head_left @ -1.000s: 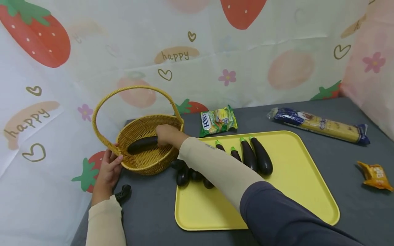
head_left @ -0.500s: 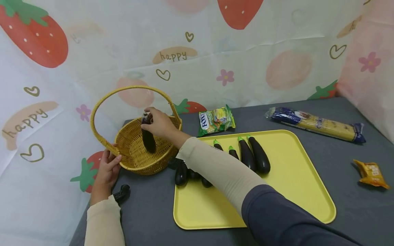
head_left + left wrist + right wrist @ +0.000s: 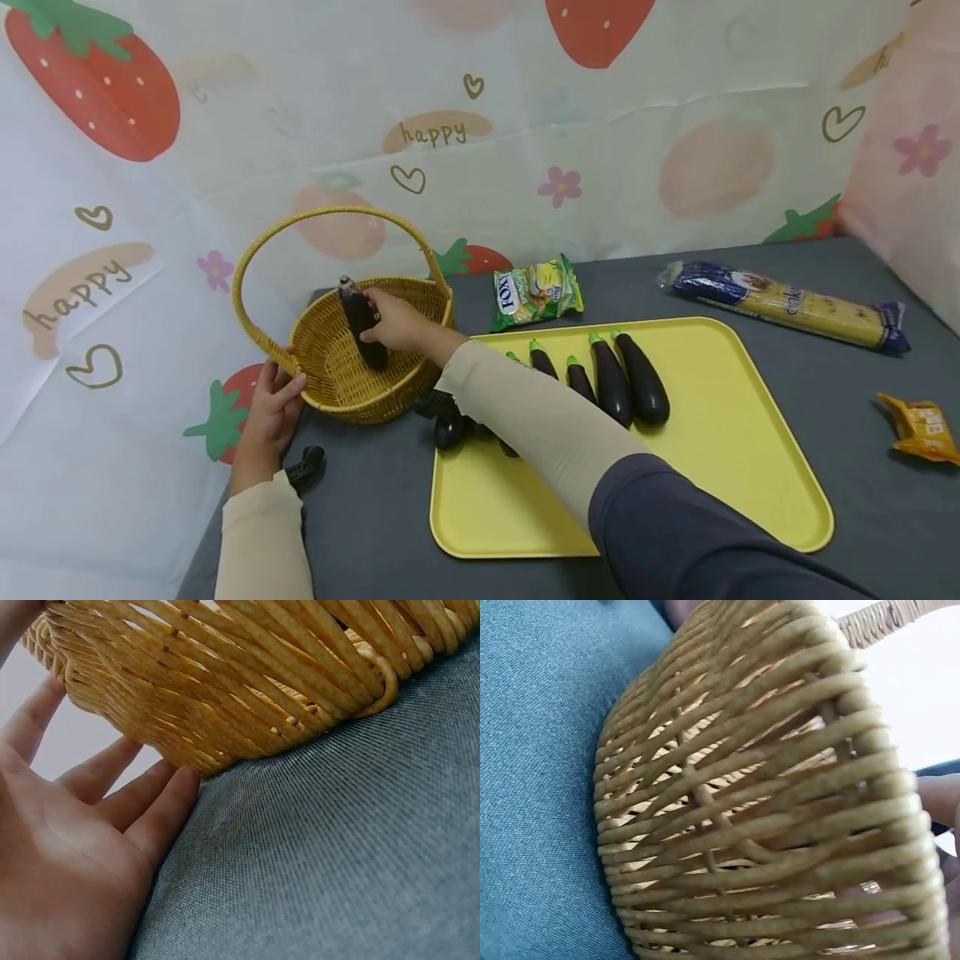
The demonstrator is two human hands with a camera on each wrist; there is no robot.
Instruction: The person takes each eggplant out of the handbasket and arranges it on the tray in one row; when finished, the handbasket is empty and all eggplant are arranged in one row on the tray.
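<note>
In the head view my right hand [image 3: 393, 321] holds a dark eggplant [image 3: 360, 325] inside the wicker basket [image 3: 330, 367]. The eggplant is tilted, its stem end up and to the left, above the basket's rim. My left hand [image 3: 272, 410] is at the basket's left side, thumb by the rim near the handle's base. From the left wrist, the left hand's spread fingers [image 3: 161, 810] touch the outside of the weave. The right wrist view is mostly filled by the basket wall [image 3: 765, 795], with part of the right hand [image 3: 941, 810] behind its rim.
A yellow tray [image 3: 720, 467] bears several eggplants [image 3: 641, 379], some hidden under the right sleeve [image 3: 532, 425]. Behind it lies a green snack bag [image 3: 536, 293]. A long pasta pack [image 3: 787, 307] is at the back right, a small orange packet [image 3: 921, 429] at the far right.
The eggplant was lying level in the basket, then was turned upright, and now leans with its stem end left. The left hand has stayed at the basket's side.
</note>
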